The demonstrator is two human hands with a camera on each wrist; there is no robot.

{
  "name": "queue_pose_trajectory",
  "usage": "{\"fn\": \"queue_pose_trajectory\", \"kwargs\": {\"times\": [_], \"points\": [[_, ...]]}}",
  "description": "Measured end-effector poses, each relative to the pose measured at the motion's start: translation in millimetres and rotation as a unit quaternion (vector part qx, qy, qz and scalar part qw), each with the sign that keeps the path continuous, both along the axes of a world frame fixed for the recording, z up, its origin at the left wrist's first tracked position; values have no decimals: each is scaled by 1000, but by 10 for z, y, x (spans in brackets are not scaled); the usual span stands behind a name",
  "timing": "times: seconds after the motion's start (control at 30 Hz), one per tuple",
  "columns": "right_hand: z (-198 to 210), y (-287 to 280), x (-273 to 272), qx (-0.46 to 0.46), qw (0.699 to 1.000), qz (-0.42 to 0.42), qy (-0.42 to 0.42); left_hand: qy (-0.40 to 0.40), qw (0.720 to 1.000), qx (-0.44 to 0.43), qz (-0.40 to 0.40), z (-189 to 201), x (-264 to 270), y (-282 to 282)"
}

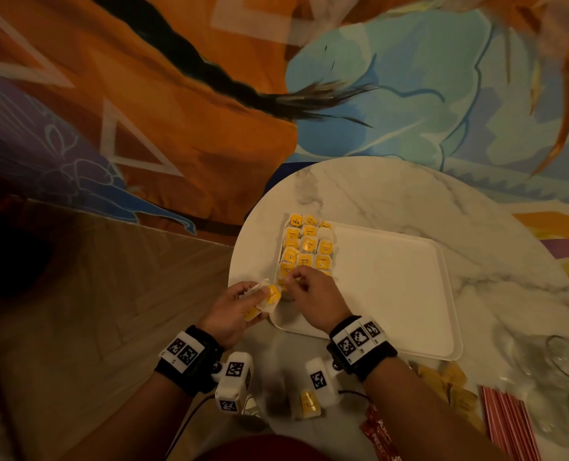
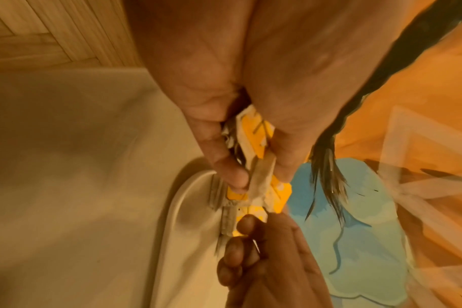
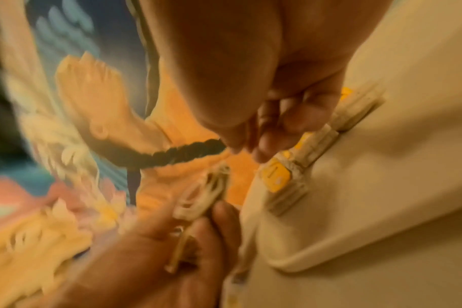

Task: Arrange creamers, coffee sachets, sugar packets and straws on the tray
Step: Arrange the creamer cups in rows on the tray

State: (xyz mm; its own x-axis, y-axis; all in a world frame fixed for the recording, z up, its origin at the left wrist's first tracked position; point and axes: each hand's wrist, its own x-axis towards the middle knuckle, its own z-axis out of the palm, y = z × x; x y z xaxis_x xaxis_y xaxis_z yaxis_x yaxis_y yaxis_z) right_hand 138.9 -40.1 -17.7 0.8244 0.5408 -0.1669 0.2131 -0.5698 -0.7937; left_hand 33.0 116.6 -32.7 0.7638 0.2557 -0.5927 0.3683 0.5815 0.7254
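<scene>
A white tray (image 1: 386, 277) lies on a round marble table (image 1: 376, 191). Several yellow sachets (image 1: 308, 244) fill its left side in neat rows. My left hand (image 1: 243, 304) hovers at the tray's near left corner and grips a small stack of yellow sachets (image 1: 271, 294); the left wrist view shows this stack (image 2: 253, 141) pinched between thumb and fingers. My right hand (image 1: 296, 281) is over the near end of the rows with curled fingers. Its fingertips (image 3: 261, 150) sit just above a sachet on the tray (image 3: 274, 177). Blur hides whether they pinch it.
Red-striped straws (image 1: 509, 424) lie at the front right, beside clear glasses (image 1: 565, 357). Tan packets (image 1: 449, 384), a red sachet (image 1: 376, 430) and one loose yellow sachet (image 1: 309, 402) lie near the front edge. The tray's right side is bare. Wood floor is to the left.
</scene>
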Motion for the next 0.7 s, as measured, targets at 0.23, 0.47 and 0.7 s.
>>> {"fn": "queue_pose_trajectory", "kwargs": {"times": [0.23,0.47,0.7], "points": [[12,-143,-126,112,986,18,123,-52,998,-25,-30,61,85,-131],[86,-283,-81,162,978,-33,128,-45,998,-20,-37,68,124,-199],[119,-362,21,147,982,-21,112,-39,997,-18,-70,77,126,-191]]}}
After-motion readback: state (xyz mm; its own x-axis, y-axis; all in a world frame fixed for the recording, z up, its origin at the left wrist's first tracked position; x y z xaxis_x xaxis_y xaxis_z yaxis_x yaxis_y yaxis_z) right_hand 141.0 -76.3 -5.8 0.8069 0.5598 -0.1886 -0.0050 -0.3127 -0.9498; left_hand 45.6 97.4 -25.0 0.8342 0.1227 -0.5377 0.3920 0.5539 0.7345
